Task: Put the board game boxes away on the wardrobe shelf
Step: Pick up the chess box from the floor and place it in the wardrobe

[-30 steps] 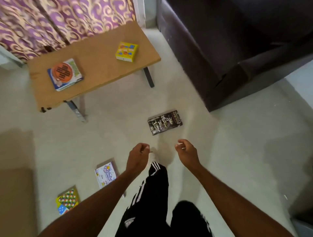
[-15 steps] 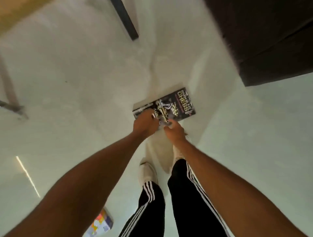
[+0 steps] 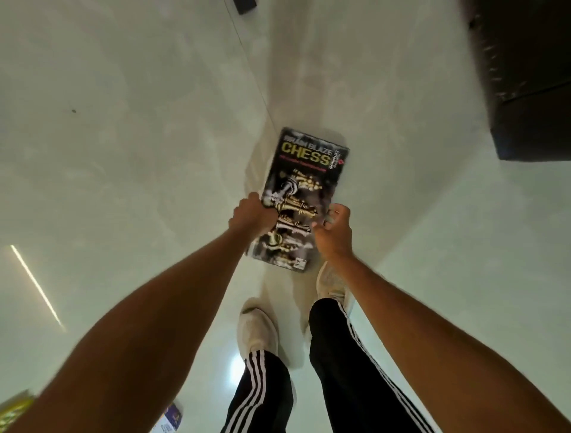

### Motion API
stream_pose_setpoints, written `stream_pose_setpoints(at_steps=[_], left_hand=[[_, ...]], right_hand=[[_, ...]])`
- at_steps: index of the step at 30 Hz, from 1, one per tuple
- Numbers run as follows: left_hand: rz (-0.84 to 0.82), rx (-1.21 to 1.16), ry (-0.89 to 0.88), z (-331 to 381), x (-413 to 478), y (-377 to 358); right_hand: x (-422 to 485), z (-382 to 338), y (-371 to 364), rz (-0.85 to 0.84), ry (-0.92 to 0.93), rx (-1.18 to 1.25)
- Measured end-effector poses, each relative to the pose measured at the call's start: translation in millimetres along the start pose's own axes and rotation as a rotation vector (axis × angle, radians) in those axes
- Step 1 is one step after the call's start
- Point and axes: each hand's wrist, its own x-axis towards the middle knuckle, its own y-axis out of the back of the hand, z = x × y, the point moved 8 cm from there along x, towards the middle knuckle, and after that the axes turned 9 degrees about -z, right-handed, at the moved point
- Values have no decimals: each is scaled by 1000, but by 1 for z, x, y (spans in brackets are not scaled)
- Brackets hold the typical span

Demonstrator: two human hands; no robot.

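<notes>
The black chess box (image 3: 309, 173), with yellow CHESS lettering and pictured pieces on its lid, hangs above the pale floor in the middle of the view, long side pointing away from me. My left hand (image 3: 251, 216) grips its left edge. My right hand (image 3: 333, 231) sits at its right edge with fingers curled against the box. A second game box (image 3: 170, 418) shows only a corner on the floor at the bottom edge, and a yellow box (image 3: 14, 408) peeks in at the bottom left. The wardrobe shelf is out of view.
A dark sofa (image 3: 525, 77) fills the upper right corner. A dark table leg foot (image 3: 245, 3) touches the top edge. My legs in black striped trousers and white shoes (image 3: 258, 327) stand on the glossy floor (image 3: 123, 123) below the box.
I bent down to the floor, both hands reached the chess box, and it is now lifted and turned lengthwise. The table and its boxes left the view.
</notes>
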Motion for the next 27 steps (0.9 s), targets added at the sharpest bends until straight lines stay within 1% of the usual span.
stream_pose_setpoints(at_steps=[3, 5, 7, 11, 13, 16, 18, 20, 25, 26, 27], left_hand=[[-66, -304, -40, -10, 10, -10], [-59, -498, -60, -13, 6, -11], [-35, -670, -72, -19, -10, -7], [-11, -840, -104, -36, -60, 5], [23, -923, -99, -49, -111, 23], [41, -1021, -102, -60, -213, 51], [44, -1104, -97, -76, -308, 81], [69, -1155, -135, -95, -393, 106], [201, -1212, -241, -144, -581, 167], [223, -1218, -257, -153, -610, 174], [268, -1236, -289, -170, -650, 192]], right_hand=[[15, 0, -10, -97, -73, -30], [17, -8, -15, -138, -57, -62], [9, -21, -16, -153, 7, -84], [-34, -46, -14, -190, 80, -96], [-79, -70, -15, -217, 113, -103], [-164, -115, -8, -247, 166, -153], [-246, -152, -6, -291, 167, -207], [-327, -185, -1, -313, 208, -249], [-505, -267, 2, -398, 320, -424], [-536, -281, 2, -402, 350, -445], [-577, -308, -7, -423, 417, -481]])
